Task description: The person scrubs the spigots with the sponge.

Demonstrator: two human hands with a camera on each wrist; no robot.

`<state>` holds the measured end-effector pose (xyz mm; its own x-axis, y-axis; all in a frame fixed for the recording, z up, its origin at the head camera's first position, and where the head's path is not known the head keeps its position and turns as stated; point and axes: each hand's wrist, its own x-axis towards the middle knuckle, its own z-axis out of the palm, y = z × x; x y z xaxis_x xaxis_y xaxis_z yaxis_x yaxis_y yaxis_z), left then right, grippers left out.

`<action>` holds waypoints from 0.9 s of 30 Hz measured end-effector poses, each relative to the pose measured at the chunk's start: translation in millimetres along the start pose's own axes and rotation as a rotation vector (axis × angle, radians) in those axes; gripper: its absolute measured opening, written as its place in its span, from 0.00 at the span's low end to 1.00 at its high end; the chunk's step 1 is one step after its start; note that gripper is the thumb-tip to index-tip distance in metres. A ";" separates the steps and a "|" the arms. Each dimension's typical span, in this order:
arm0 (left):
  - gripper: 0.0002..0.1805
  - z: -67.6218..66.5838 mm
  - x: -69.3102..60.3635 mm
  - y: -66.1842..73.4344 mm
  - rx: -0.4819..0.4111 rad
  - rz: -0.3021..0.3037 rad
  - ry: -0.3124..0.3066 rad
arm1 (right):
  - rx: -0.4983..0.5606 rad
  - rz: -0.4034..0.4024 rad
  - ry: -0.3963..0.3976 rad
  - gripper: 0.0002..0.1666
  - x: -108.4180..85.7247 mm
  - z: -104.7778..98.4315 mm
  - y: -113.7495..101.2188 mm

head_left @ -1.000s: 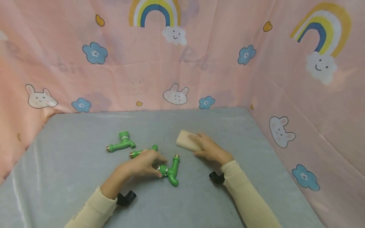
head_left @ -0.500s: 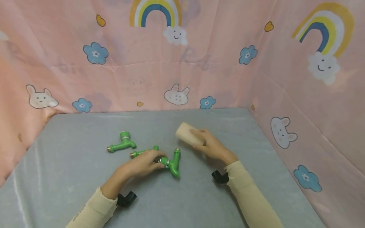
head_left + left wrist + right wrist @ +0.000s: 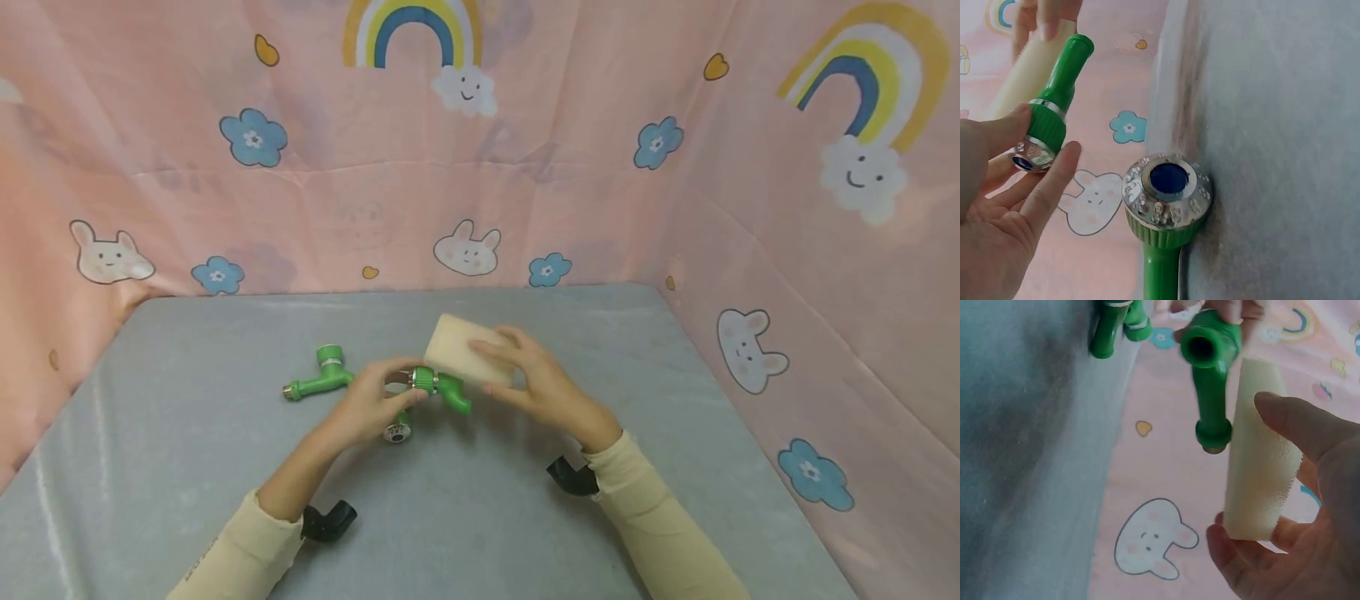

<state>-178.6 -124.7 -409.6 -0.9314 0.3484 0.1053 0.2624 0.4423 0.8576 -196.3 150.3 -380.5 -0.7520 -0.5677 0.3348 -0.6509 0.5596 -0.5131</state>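
Note:
My left hand (image 3: 367, 402) pinches a green plastic faucet (image 3: 452, 392) by its ribbed knob, holding it above the table. The left wrist view shows thumb and fingers around the knob of that faucet (image 3: 1060, 84), its silver cap facing the palm. My right hand (image 3: 553, 390) grips a cream sponge (image 3: 453, 348) between thumb and fingers. In the right wrist view the sponge (image 3: 1257, 465) is right beside the held faucet (image 3: 1211, 394); whether they touch I cannot tell. Below the left hand lies a second faucet (image 3: 397, 432), mostly hidden in the head view.
A third green faucet (image 3: 318, 384) with a brass thread lies left of the hands. Grey cloth covers the table (image 3: 480, 517). Pink printed curtains (image 3: 540, 208) stand along the back and sides. A black curved piece (image 3: 330, 522) sticks out at each wrist.
The left hand has lifted the faucet off the table and moved it away from the body. The right hand has raised the sponge and carried it left to the faucet.

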 end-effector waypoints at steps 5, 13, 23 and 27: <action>0.23 -0.4 0.3 1.1 -0.037 0.025 0.030 | -0.070 0.054 0.072 0.35 -0.4 2.0 1.9; 0.26 1.4 1.3 1.0 0.001 -0.030 0.124 | -0.118 0.199 0.175 0.35 -0.3 -0.9 19.4; 0.25 2.9 1.3 6.3 0.116 0.023 0.201 | -0.153 0.046 0.269 0.33 3.6 14.5 -4.2; 0.25 4.9 0.6 9.2 0.124 0.043 0.208 | -0.171 0.078 0.242 0.34 3.6 20.7 -2.7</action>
<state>-175.5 -116.3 -404.2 -0.9472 0.1974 0.2527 0.3201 0.5335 0.7829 -195.1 134.3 -394.3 -0.7900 -0.3700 0.4890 -0.5828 0.7010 -0.4111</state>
